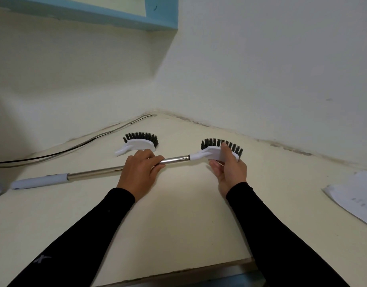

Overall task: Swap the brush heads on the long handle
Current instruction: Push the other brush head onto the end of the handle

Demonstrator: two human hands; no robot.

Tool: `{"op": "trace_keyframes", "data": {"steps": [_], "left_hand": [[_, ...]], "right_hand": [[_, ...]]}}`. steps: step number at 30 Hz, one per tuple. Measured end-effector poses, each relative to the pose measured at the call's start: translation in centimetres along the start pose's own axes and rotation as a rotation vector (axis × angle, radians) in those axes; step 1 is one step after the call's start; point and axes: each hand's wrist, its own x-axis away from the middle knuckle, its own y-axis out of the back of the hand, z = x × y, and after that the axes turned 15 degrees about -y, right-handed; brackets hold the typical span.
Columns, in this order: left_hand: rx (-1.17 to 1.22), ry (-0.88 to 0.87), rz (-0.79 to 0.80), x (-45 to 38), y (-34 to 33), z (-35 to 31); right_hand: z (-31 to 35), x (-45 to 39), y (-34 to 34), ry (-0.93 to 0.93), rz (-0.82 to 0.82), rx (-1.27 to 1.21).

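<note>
On the tabletop point(178, 214) I judge the swap barely begun — my left hand point(140, 171) grips the long handle point(174, 159), my right hand point(228, 168) clasps the mounted brush head point(214, 152), the spare brush head point(140, 141) untouched.

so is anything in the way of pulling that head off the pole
Nothing visible. The right hand already grips the mounted brush head, the left hand holds the handle, and the table past the head's far end lies bare.
</note>
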Motion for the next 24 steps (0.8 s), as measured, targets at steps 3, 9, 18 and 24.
{"op": "trace_keyframes", "data": {"steps": [3, 9, 18, 24], "left_hand": [[0.003, 0.006, -0.012, -0.06, -0.01, 0.07], [-0.039, 0.098, 0.083, 0.07, -0.27, -0.35], [-0.121, 0.096, 0.145, -0.03, -0.07, -0.50], [-0.028, 0.088, 0.050, 0.06, -0.34, -0.14]], "right_hand": [[-0.02, 0.06, -0.16, -0.001, -0.001, 0.005], [0.00, 0.07, -0.06, -0.002, -0.004, -0.004], [-0.08, -0.08, -0.04, -0.002, 0.001, -0.010], [0.03, 0.11, -0.03, -0.005, 0.008, -0.020]]}}
